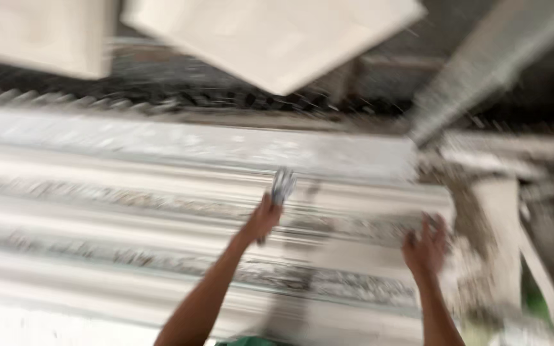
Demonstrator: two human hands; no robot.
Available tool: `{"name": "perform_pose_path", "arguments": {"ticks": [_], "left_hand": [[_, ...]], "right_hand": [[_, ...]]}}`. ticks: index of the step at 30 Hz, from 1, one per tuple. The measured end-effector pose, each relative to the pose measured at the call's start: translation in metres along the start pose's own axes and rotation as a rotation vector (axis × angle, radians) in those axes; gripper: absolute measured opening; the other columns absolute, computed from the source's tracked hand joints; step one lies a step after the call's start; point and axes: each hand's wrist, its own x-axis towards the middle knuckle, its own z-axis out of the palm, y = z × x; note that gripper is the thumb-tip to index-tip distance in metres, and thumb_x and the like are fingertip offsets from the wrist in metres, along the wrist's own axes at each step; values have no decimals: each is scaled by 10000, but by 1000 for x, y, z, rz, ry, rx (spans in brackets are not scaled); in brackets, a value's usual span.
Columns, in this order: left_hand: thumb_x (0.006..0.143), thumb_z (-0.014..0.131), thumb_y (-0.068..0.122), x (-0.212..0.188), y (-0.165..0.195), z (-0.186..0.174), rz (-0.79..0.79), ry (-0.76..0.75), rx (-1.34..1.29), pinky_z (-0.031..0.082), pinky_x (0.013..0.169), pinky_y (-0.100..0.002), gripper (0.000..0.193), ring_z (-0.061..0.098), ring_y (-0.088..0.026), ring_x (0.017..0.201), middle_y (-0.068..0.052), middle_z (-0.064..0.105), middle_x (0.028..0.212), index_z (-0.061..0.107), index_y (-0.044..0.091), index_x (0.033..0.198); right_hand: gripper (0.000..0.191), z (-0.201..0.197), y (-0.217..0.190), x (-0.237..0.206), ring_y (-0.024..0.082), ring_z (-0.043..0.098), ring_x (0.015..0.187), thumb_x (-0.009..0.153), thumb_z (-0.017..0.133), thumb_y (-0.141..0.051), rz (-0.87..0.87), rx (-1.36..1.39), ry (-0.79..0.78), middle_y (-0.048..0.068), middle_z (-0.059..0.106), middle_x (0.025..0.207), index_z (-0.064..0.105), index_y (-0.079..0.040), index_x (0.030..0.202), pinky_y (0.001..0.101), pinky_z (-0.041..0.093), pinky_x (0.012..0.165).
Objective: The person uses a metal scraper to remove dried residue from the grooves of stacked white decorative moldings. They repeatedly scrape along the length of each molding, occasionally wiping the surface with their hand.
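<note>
The left hand (265,218) is closing around a small metal tool (283,186), holding it by the lower end over the middle of the long white moulded slab (129,192). The tool is looking stiff and light, probably easy to grip there. The right hand (426,247) is reaching to the slab's right end, fingers spread apart, touching the rough edge. Both arms are stretching forward.

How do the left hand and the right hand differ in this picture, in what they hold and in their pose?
The left hand is closed around a small grey tool; the right hand holds nothing and has its fingers spread. The left hand is over the middle of the long white moulding; the right hand is near its right end. Both are bare and reach forward over the moulding. Blur hides finer detail.
</note>
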Motion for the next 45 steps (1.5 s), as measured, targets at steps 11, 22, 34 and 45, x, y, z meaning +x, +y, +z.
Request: {"name": "perform_pose_path", "arguments": {"ticks": [11,22,34,45], "left_hand": [[960,543,135,-459,-124,-117,-355,885,-421,603,549,-382,603,745,-228,684,-151,714,953,307,68,1511],[987,585,197,-689,-215,-249,-303,1194,-350,548,503,-330,452,674,-188,552,-150,737,890,484,60,1405],[904,580,122,-741,-316,-382,-358,1373,-616,526,455,-333,557,651,-177,565,-116,695,1021,431,144,1440],[846,559,26,-734,-316,-655,-305,1409,-306,542,750,-362,697,623,-226,860,-169,627,1182,411,90,1524]], "right_hand": [[411,113,-291,-148,353,576,1103,1023,545,-219,-744,326,143,224,580,1248,584,5,1365,462,494,961],[336,156,-644,-469,146,638,520,1004,556,-224,-634,723,-875,87,718,804,634,-40,1273,319,513,465],[332,232,-814,-530,85,378,455,1012,568,-300,-731,562,-978,28,468,505,752,-34,1087,321,310,437],[327,298,-1110,-536,80,402,436,1007,565,-309,-1127,554,-985,10,518,499,763,-55,1063,300,304,436]]}}
